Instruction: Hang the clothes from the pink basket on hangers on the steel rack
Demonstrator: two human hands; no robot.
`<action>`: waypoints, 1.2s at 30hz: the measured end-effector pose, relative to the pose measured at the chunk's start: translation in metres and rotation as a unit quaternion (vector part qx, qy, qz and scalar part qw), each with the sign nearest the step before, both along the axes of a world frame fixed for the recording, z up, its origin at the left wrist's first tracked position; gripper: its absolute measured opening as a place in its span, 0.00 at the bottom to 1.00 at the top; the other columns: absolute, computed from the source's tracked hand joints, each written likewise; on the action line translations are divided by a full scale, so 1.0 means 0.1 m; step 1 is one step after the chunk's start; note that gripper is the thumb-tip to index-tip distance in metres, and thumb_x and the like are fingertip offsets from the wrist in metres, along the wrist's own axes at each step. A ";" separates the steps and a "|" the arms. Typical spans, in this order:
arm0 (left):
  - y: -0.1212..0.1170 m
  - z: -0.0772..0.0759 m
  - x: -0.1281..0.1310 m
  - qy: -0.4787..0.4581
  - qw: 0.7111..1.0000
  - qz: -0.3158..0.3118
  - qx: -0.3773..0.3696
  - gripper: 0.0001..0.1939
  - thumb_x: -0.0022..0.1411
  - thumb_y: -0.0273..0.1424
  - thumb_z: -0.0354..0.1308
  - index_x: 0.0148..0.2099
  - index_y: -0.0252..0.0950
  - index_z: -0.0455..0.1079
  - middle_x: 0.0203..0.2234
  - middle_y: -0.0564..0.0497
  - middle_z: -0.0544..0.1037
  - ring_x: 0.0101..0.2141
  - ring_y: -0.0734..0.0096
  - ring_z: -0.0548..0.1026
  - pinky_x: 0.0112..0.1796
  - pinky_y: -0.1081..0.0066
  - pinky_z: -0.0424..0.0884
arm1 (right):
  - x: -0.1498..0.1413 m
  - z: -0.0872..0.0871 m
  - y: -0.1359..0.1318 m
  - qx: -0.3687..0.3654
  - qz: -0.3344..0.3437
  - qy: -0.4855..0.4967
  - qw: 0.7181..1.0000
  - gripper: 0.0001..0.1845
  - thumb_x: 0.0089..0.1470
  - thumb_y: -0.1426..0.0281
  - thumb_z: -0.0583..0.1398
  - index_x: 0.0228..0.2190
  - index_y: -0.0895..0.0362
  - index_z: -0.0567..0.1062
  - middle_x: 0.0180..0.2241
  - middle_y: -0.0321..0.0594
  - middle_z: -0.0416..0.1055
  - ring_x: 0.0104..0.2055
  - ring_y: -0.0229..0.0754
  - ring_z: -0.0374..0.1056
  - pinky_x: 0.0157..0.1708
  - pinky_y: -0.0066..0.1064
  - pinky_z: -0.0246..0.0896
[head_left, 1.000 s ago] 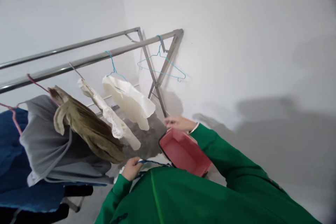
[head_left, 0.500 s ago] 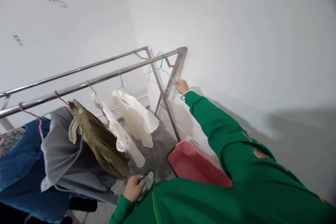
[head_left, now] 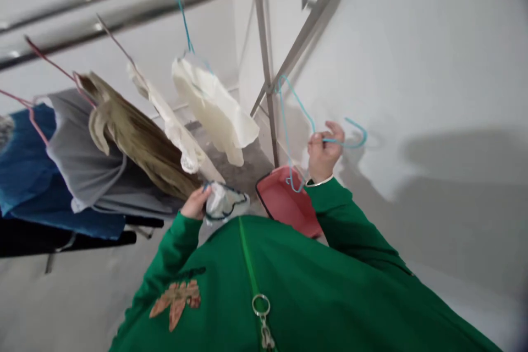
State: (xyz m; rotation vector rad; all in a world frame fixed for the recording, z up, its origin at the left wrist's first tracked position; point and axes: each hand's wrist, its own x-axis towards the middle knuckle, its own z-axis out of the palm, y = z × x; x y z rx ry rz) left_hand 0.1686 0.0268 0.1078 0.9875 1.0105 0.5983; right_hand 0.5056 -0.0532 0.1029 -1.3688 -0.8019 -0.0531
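My right hand is raised above a pink plastic tub and is shut on a light blue wire hanger, which swings free of the rack. My left hand grips a crumpled white cloth with a dark blue edge close to my green jacket. Just beyond that hand hang an olive-brown garment and a lace-edged white garment. A cream cloth hangs further along on a blue hanger.
A steel drying rack's rail runs across the top, with its A-frame leg by the white wall. The pink tub sits below my right hand. Grey and blue garments hang at the left above a concrete floor.
The blue hanger has come off the rail and is now in my right hand. My left hand has lifted the white cloth, and the view has tilted further down.
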 end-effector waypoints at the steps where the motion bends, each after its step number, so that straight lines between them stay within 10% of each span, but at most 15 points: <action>1: 0.04 0.03 0.03 -0.027 1.000 0.011 -0.010 0.27 0.38 0.48 0.71 0.35 0.33 0.72 0.25 0.48 0.78 0.35 0.60 0.77 0.39 0.65 0.73 | -0.05 -0.01 -0.13 -0.007 -0.014 0.001 1.000 0.19 0.60 0.56 0.52 0.48 0.54 0.63 0.24 0.31 0.60 0.20 0.32 0.55 0.21 0.25 0.53; 4: 0.18 0.05 0.12 -0.073 0.996 -0.008 -0.043 0.25 0.45 0.44 0.69 0.41 0.33 0.72 0.30 0.46 0.80 0.42 0.55 0.78 0.43 0.60 0.75 | -0.13 0.06 -0.51 -0.044 -0.005 -0.017 0.999 0.17 0.60 0.57 0.54 0.41 0.56 0.71 0.19 0.30 0.59 0.20 0.32 0.56 0.23 0.27 0.55; 10: 0.30 -0.01 0.29 -0.070 0.996 -0.046 -0.011 0.26 0.46 0.45 0.69 0.43 0.33 0.71 0.33 0.46 0.81 0.45 0.54 0.77 0.43 0.61 0.77 | -0.31 0.33 -1.19 -0.213 0.216 -0.058 0.951 0.14 0.57 0.60 0.58 0.37 0.56 0.77 0.18 0.33 0.66 0.20 0.33 0.61 0.22 0.28 0.60; 18: 0.36 -0.14 0.29 0.056 0.974 -0.132 0.174 0.38 0.43 0.60 0.61 0.42 0.30 0.74 0.34 0.44 0.80 0.44 0.54 0.76 0.47 0.60 0.72 | -0.57 0.28 -1.10 -0.254 0.299 -0.079 0.916 0.11 0.55 0.59 0.59 0.32 0.49 0.80 0.34 0.38 0.77 0.36 0.41 0.73 0.40 0.39 0.72; 21: 0.32 -0.10 0.23 0.150 0.904 -0.223 0.334 0.33 0.56 0.56 0.53 0.45 0.31 0.74 0.42 0.42 0.78 0.47 0.56 0.74 0.51 0.61 0.68 | -0.68 0.12 -0.95 -0.258 0.324 -0.092 0.905 0.12 0.57 0.61 0.57 0.34 0.51 0.80 0.37 0.38 0.78 0.35 0.40 0.74 0.38 0.36 0.73; 28: -0.07 0.09 0.33 0.400 0.602 -0.389 0.571 0.15 0.66 0.36 0.49 0.36 0.32 0.73 0.35 0.39 0.77 0.45 0.53 0.71 0.44 0.57 0.65 | -1.26 -0.37 -0.45 -0.233 0.390 -0.121 0.883 0.17 0.60 0.61 0.53 0.38 0.55 0.78 0.39 0.40 0.78 0.43 0.41 0.74 0.46 0.35 0.70; 32: -0.15 0.14 0.31 0.440 0.554 -0.385 0.593 0.13 0.67 0.33 0.48 0.41 0.35 0.72 0.36 0.41 0.77 0.45 0.55 0.70 0.41 0.59 0.62 | -1.43 -0.50 -0.26 -0.215 0.402 -0.128 0.881 0.18 0.60 0.61 0.51 0.38 0.57 0.77 0.39 0.41 0.78 0.42 0.41 0.73 0.46 0.34 0.69; 36: -0.08 0.12 0.21 0.466 0.565 -0.358 0.579 0.15 0.69 0.35 0.44 0.45 0.34 0.70 0.35 0.44 0.75 0.38 0.62 0.72 0.36 0.67 0.62 | -1.33 -0.37 -0.14 -0.219 0.401 -0.130 0.880 0.17 0.59 0.60 0.53 0.35 0.58 0.76 0.36 0.41 0.76 0.39 0.40 0.72 0.43 0.34 0.68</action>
